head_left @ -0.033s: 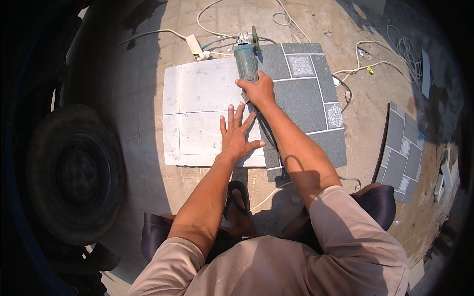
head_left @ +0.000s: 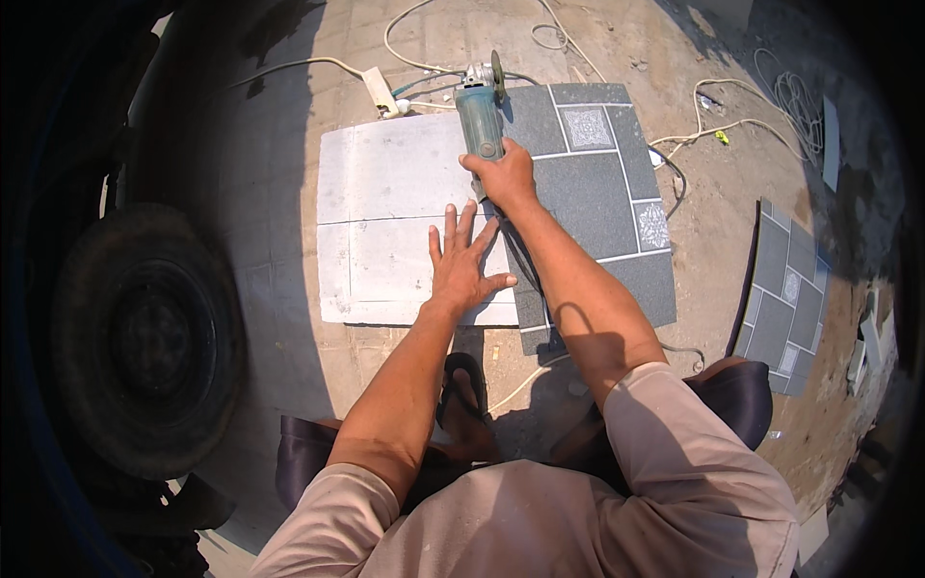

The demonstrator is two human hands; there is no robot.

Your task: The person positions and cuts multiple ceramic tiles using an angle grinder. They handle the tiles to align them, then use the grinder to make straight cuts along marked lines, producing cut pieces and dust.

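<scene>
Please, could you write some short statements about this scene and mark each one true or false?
1. The right hand grips an angle grinder. True.
2. Both hands hold the tool. False: the left hand is open, over the white panel.
3. The white panel bears dark lines. True.
4. Only bare ground lies right of the white panel. False: a grey patterned panel does.
5. A wheel stands on the person's left. True.

no clear change from the earlier picture, any shift of left hand (head_left: 462,277), right hand (head_left: 509,177) or angle grinder (head_left: 480,118) too slight to tell
</scene>
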